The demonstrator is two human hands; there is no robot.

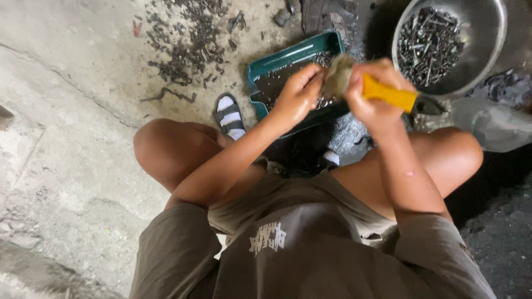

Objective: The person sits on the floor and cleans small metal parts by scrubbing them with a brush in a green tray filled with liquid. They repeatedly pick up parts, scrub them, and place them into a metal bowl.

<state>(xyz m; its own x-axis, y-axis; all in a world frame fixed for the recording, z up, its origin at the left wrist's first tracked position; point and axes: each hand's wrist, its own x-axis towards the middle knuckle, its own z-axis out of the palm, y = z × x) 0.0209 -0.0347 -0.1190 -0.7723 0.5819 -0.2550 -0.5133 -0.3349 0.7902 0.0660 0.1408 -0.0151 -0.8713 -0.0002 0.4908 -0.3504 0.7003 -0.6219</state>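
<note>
I am squatting over a green rectangular tray [288,58] that holds small dark metal parts. My right hand [374,97] grips a brush by its yellow handle [390,94]; its pale bristles [337,75] point left. My left hand [301,91] is pinched closed right against the bristles, apparently on a small part that I cannot make out. Both hands hover just above the tray.
A round metal bowl [487,33] full of dark bolts and screws stands at the top right. Loose dark metal bits [188,47] lie scattered on the concrete floor at the top left. My sandalled foot [230,116] rests beside the tray. A clear plastic sheet [493,122] lies at the right.
</note>
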